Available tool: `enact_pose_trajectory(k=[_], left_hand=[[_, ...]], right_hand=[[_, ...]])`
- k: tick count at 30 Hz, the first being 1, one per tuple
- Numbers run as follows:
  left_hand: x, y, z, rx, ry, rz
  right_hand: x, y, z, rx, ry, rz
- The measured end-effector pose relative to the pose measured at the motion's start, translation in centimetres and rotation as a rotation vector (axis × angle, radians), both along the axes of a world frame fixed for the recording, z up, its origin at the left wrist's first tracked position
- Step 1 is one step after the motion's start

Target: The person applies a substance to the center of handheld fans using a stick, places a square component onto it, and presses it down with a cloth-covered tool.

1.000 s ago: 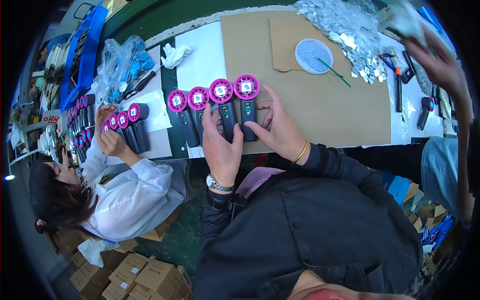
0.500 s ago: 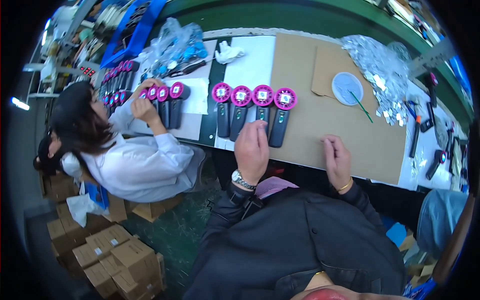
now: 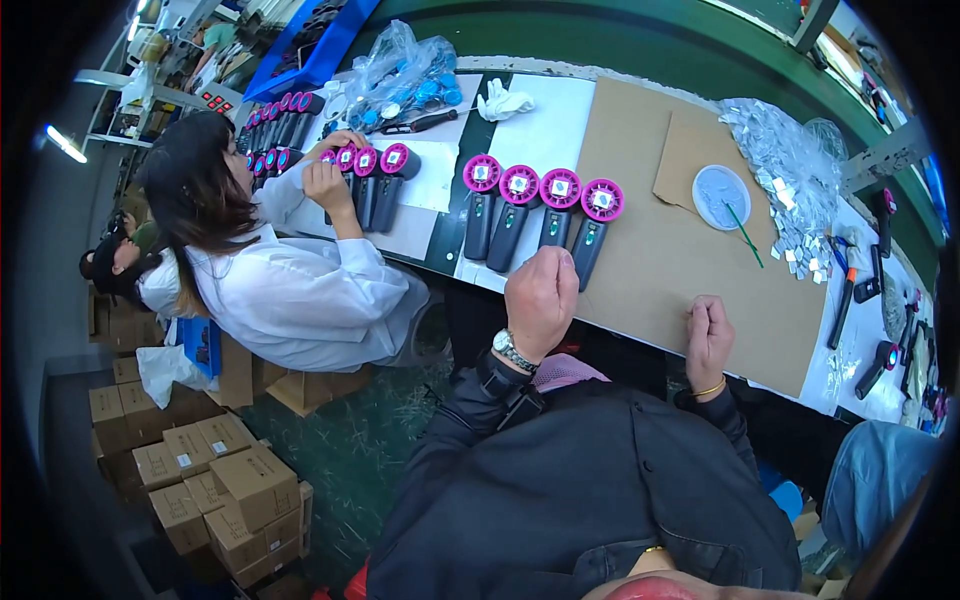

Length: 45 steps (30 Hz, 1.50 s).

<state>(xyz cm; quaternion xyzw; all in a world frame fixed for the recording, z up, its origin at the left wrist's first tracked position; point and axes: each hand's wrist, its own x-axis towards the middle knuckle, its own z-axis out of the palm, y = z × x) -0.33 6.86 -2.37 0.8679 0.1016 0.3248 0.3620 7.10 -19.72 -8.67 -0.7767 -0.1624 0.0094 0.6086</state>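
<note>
Several handheld fans lie in a row on the table before me, with pink round heads, small whitish squares at their centres and dark handles; the rightmost fan point(image 3: 590, 240) is nearest my hands. My left hand point(image 3: 541, 300) is closed, its knuckles up, at the lower handle end of the neighbouring fan point(image 3: 556, 210). What its fingers hold, if anything, is hidden. My right hand point(image 3: 709, 335) is closed too, with fingers curled, at the near edge of the brown cardboard sheet point(image 3: 670, 260); nothing shows clearly in it.
A white round tub point(image 3: 708, 185) with a green stick point(image 3: 745, 237) stands on cardboard, beside a heap of silvery squares point(image 3: 785, 160). At left, a co-worker point(image 3: 270, 280) handles more fans point(image 3: 386, 190). Tools and fans lie far right; cartons point(image 3: 255, 485) are stacked on the floor.
The whole view has shifted, so the table sits farther right and lower. My left hand has curled into a fist with its fingertips hidden. The fans lie as before.
</note>
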Motion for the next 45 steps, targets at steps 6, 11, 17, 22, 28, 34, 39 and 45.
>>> enact_pose_trajectory(k=[6, 11, 17, 22, 28, 34, 39, 45], left_hand=[[-0.2, -0.1, -0.1, 0.012, 0.023, 0.019], [-0.7, 0.3, -0.1, 0.019, 0.025, 0.044], [0.5, -0.4, -0.2, 0.003, 0.037, -0.003], [-1.9, 0.3, -0.3, 0.120, 0.044, -0.062], [1.5, -6.4, 1.8, 0.039, -0.006, -0.299], [1.2, -9.0, 0.2, 0.255, 0.103, -0.528], [1.0, -10.3, -1.4, 0.207, 0.153, -0.858], [1.5, -11.3, -0.9, 0.366, 0.246, -1.020]], right_hand=[[-0.2, -0.5, -0.1, 0.012, 0.077, -0.023], [-0.4, 0.2, -0.1, -0.060, -0.081, -0.027], [-0.4, -1.4, 0.2, -0.141, -0.176, -0.130], [-1.3, 2.3, -1.9, -0.065, -0.332, -0.018], [-0.5, -0.5, 0.8, -0.202, -0.408, -0.088], [-2.5, 0.2, 2.7, -0.043, -0.549, -0.101], [-4.4, -0.7, 7.2, -0.013, -0.682, -0.020], [-4.1, -1.9, 6.1, 0.049, -0.526, 0.015]])
